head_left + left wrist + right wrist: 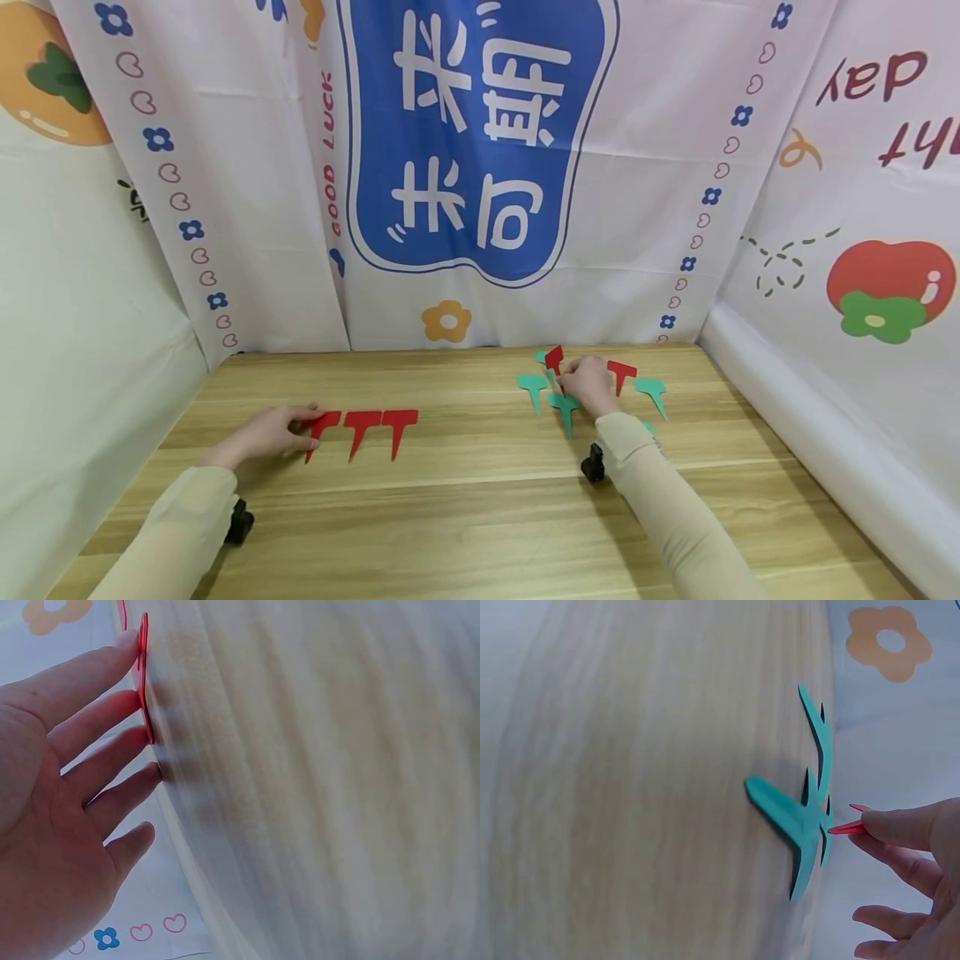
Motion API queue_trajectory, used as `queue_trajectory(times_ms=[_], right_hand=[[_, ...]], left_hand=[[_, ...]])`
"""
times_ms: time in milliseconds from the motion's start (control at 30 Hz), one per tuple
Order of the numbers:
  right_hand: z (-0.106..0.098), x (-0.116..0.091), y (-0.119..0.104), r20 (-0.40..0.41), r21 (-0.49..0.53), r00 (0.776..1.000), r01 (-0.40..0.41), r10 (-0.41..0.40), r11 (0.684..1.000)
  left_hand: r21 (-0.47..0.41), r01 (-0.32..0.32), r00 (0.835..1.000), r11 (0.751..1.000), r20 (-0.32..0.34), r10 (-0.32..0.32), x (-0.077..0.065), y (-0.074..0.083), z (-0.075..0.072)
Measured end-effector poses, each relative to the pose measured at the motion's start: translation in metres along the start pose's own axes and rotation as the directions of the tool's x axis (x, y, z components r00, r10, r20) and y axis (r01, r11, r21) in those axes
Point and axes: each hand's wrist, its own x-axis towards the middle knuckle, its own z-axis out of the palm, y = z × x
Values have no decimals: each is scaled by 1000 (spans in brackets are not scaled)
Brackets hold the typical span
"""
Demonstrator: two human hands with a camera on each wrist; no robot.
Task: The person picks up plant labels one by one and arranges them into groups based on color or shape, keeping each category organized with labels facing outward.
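A: Condition of the left hand point(273, 429)?
B: Fingers extended, tips touching the leftmost red marker point(327, 421). Two further red markers point(363, 421) continue that row, towards the left edge of the table point(480, 517).
A: And the right hand point(590, 383)?
B: Pinching a raised red marker point(553, 359) between thumb and finger, near the far edge.
A: What lies around it?
B: Green markers point(533, 384) and another red marker point(622, 371), towards the far right corner.

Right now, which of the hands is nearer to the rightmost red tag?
Right. The right hand is just left of the rightmost red tag, pinching another red tag. The left hand is far off to its left, touching the leftmost tag in the row of three.
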Motion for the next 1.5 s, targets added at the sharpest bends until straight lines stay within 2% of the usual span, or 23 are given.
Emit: queue_trajectory(times_ms=[567, 1300, 1500], right_hand=[[15, -5, -20, -5, 20, 998, 56, -55, 998], [33, -28, -53, 3, 47, 994, 106, -106, 993], [38, -33, -61, 13, 32, 988, 152, -152, 988]], left_hand=[[-6, -9, 1000, 1000, -6, 9, 2, -3, 2], [-6, 0, 1000, 1000, -2, 0, 1, -4, 1], [6, -2, 1000, 1000, -7, 2, 1, -4, 1]])
